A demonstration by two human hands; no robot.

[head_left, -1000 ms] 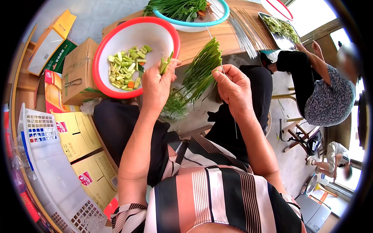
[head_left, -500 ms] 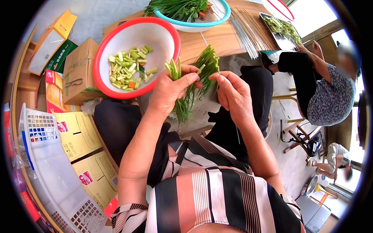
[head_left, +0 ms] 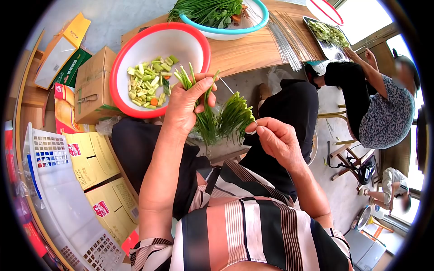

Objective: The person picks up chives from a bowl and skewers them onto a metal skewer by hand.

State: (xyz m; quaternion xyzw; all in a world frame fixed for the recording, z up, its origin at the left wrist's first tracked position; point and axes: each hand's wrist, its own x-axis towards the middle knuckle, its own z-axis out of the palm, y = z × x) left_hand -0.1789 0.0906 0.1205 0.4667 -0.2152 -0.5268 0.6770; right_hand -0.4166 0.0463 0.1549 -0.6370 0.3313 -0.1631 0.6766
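Observation:
My left hand (head_left: 184, 105) is closed around a loose bunch of garlic chives (head_left: 207, 124), with cut ends sticking up and leaves hanging below. My right hand (head_left: 279, 141) pinches one end of a thin metal skewer (head_left: 227, 86). Folded chives (head_left: 236, 115) are threaded in a row along that skewer, between my hands. The skewer's far end points up and left, past the fingers of my left hand. Just beyond my left hand is a red-rimmed basin (head_left: 118, 86) with pale green stalk pieces (head_left: 145, 86) and a few orange bits.
A blue-rimmed basin (head_left: 217, 31) of greens and bundled skewers (head_left: 285, 43) lie on the wooden table (head_left: 242, 56). Farther right is a tray (head_left: 337, 53) of skewered food, beside a seated person (head_left: 384, 108). Cardboard boxes (head_left: 92, 86) and a white plastic basket (head_left: 56, 194) line my left.
My hands have moved apart: the left went left, the right moved lower and slightly right. The threaded chives have swung down, and more of the bare skewer shows.

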